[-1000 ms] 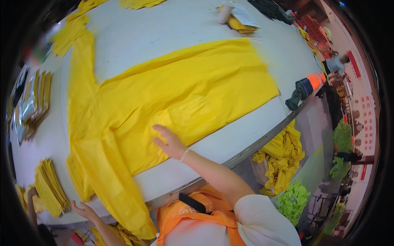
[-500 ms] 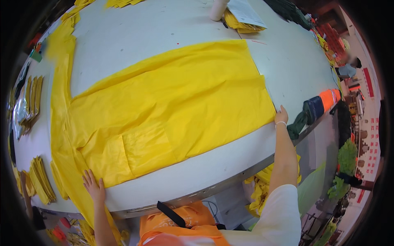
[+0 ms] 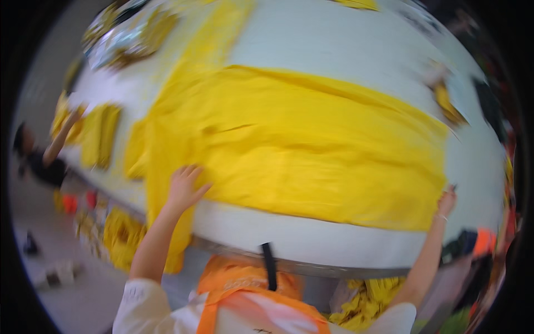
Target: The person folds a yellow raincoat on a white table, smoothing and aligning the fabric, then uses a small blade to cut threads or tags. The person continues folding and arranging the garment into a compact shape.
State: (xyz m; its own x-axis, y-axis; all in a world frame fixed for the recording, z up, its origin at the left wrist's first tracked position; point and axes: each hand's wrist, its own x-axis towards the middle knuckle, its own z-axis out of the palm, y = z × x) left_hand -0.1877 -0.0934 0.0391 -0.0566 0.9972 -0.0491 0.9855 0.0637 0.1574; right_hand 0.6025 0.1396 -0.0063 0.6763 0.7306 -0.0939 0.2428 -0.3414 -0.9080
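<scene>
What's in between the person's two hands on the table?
In the head view, yellow fabric stretches between left hand and right hand.

Bare white table point(image 3: 345, 39) lies open beyond the yellow garment point(image 3: 300, 145); yellow stacks point(image 3: 100, 133) crowd the left.

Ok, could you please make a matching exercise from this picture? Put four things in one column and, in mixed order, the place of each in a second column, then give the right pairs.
Things:
1. left hand
2. right hand
3. yellow garment
4. folded yellow stack

Places:
A. at the garment's right corner, near the table edge
B. spread flat across the white table
C. flat on the garment's left part
D. on the table, left of the garment

Pairs: 1-C, 2-A, 3-B, 4-D
</scene>
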